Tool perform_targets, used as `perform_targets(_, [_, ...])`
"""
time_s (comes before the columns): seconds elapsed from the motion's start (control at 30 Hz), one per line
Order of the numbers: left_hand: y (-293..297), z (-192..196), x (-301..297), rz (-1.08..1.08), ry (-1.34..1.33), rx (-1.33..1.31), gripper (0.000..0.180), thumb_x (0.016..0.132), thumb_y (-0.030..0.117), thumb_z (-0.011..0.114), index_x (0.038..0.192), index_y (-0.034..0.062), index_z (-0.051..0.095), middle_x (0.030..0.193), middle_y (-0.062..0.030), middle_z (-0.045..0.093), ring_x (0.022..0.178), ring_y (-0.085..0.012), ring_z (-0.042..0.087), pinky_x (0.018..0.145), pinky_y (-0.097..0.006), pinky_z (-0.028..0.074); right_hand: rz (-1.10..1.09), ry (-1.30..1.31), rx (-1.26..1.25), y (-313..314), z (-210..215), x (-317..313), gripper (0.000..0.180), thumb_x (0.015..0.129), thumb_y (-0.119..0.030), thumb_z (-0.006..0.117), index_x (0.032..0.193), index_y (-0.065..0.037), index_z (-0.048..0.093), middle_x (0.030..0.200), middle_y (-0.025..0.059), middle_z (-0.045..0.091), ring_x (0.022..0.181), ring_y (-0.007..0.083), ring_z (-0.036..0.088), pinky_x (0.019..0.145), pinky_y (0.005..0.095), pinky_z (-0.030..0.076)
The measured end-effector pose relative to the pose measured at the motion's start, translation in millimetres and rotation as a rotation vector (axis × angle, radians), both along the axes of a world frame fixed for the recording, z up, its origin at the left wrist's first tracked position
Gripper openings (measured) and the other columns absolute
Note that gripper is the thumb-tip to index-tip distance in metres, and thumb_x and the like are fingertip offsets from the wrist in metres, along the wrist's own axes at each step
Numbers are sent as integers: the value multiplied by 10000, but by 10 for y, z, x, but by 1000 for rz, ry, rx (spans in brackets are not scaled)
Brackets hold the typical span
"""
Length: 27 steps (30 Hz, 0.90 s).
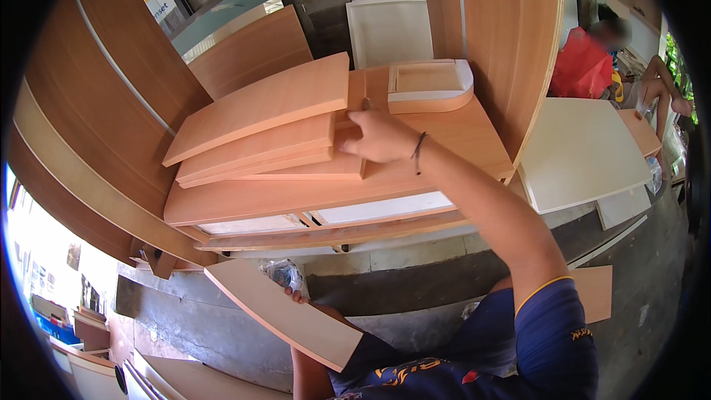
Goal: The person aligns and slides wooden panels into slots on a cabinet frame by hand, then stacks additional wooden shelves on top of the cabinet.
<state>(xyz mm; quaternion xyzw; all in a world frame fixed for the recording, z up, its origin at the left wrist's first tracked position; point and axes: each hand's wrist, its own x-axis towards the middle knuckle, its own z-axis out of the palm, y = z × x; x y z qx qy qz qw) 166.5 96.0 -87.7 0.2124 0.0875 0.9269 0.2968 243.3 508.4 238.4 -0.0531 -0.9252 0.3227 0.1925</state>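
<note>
My left hand (296,295) is closed on the edge of a board (285,311) with a pale face and a curved, wood-toned edge. The board lies slanted over my lap, and most of that hand is hidden beneath it. My right arm stretches forward, a dark cord round its wrist. The right hand (381,135) is beside the ends of stacked wood-toned boards (259,115), thumb and forefinger apart. Some of its fingers are hidden. The stack rests unevenly on a wooden cabinet (422,155) lying in front of me.
A curved box-like piece (431,85) sits at the cabinet's back right. Tall wooden panels (507,37) rise on both sides. To the right are a white panel (581,152) and a person in red (585,63). A clear plastic bag (283,274) lies beyond my left hand.
</note>
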Motion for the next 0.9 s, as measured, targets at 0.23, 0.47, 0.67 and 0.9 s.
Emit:
perform_targets(0.23, [-163, -92, 450, 168, -53, -340, 439, 976, 357, 401, 1315, 82, 438, 1060, -69, 532, 873, -213, 501, 756, -391, 441, -57, 55, 200, -207, -234, -130, 765, 750, -401, 714, 1258, 119, 474, 1362, 390, 343, 1337, 420, 318, 1096, 416, 307])
perform_targets(0.47, [428, 965, 1153, 700, -232, -931, 384, 993, 360, 465, 1164, 20, 509, 1069, -97, 605, 985, -174, 577, 833, -326, 495, 22, 300, 242, 3, -440, -71, 594, 829, -352, 690, 1172, 105, 532, 1089, 244, 609, 785, 272, 664, 723, 351, 531])
perform_targets(0.67, [3, 805, 1506, 836, -407, -1257, 386, 977, 410, 494, 1047, 30, 510, 934, -42, 571, 829, -107, 522, 694, -280, 460, 15, 211, -23, 7, -390, -1, 722, 822, -351, 692, 1295, 123, 423, 1112, 263, 589, 1000, 320, 594, 871, 342, 474])
perform_targets(0.9, [-388, 961, 1900, 478, -386, -1370, 308, 966, 354, 522, 1065, 63, 536, 940, -65, 624, 818, -157, 644, 696, -342, 564, 70, 216, -428, -8, -138, 20, 846, 842, -377, 672, 1406, 108, 268, 1163, 207, 597, 1065, 262, 583, 925, 331, 445])
